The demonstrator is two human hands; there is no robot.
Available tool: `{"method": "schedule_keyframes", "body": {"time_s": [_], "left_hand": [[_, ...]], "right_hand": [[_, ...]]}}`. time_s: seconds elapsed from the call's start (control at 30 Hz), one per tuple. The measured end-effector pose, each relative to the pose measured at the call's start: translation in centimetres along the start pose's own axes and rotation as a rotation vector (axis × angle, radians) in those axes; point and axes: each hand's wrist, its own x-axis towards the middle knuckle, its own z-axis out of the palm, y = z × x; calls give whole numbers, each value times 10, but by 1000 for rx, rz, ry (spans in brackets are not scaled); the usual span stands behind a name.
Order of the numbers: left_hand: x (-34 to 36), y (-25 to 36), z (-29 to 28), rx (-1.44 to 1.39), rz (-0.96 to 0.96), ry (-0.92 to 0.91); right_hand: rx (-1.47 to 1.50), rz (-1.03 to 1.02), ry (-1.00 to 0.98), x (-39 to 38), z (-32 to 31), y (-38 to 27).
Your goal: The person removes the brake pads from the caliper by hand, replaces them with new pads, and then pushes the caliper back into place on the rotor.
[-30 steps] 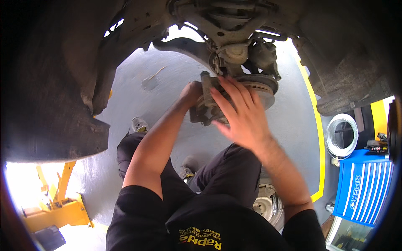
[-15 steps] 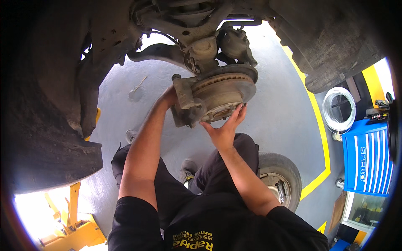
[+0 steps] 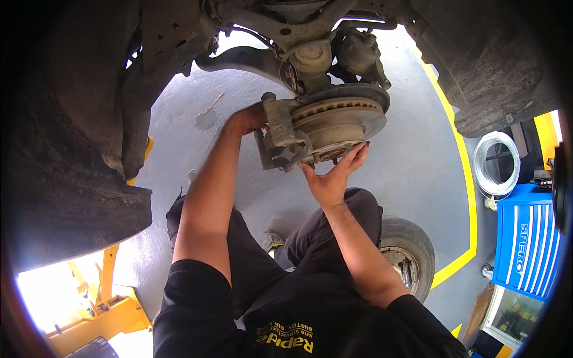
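Note:
A rusty, vented brake disc point(image 3: 373, 123) hangs on the hub in front of me. A brake caliper point(image 3: 280, 122) sits around its left side. My left hand point(image 3: 246, 120) reaches in behind the caliper from the left, against its back; its fingers are hidden there. From below, my right hand point(image 3: 332, 184) grips the centre of the disc, thumb on the near left side and fingers on the right edge of the raised middle. Wheel studs point(image 3: 335, 161) show between thumb and fingers.
Suspension arms point(image 3: 242, 61) and the dark wheel-arch liner point(image 3: 77, 173) surround the brake. A wheel with tyre point(image 3: 425, 256) lies by my right leg. At right are a blue tool cabinet point(image 3: 507, 244) and a coil of clear tubing point(image 3: 477, 164). Yellow lift equipment point(image 3: 110, 322) stands lower left.
The whole view has shifted, so the brake appears farther right and slightly higher. More of my left hand shows beside the caliper. My right hand keeps its grip on the disc centre.

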Motion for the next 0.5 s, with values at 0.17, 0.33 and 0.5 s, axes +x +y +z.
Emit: {"method": "schedule_keyframes", "body": {"time_s": [0.17, 0.33, 0.5], "left_hand": [[9, 1, 7, 170, 16, 39], [15, -14, -4, 29, 24, 8], [16, 6, 6, -151, -73, -94]], "right_hand": [[-66, 22, -8, -2, -4, 3], [-3, 37, -26, 4, -4, -5], [-57, -6, -5, -1, -7, 6]]}}
